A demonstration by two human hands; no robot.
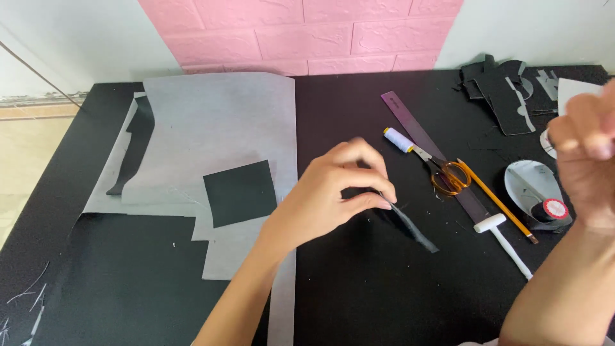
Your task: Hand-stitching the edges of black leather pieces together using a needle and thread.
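My left hand (333, 192) is over the middle of the black table (359, 288), thumb and fingers pinched on a small dark piece of fabric (413, 229) that trails down to the right onto the table. My right hand (586, 154) is raised at the right edge, blurred, fingers curled closed; whether a thread or needle is in it cannot be made out. A black fabric square (240, 192) lies on grey paper sheets (218, 128) to the left of my left hand.
A purple ruler (410, 125), white thread spool (398, 139), orange-handled scissors (448, 176), a pencil (503, 208) and a white seam ripper (506, 240) lie right of centre. Black fabric cut-outs (506, 96) sit at the back right, a red-topped spool (552, 210) near a grey oval piece. A pink brick wall (307, 32) rises behind.
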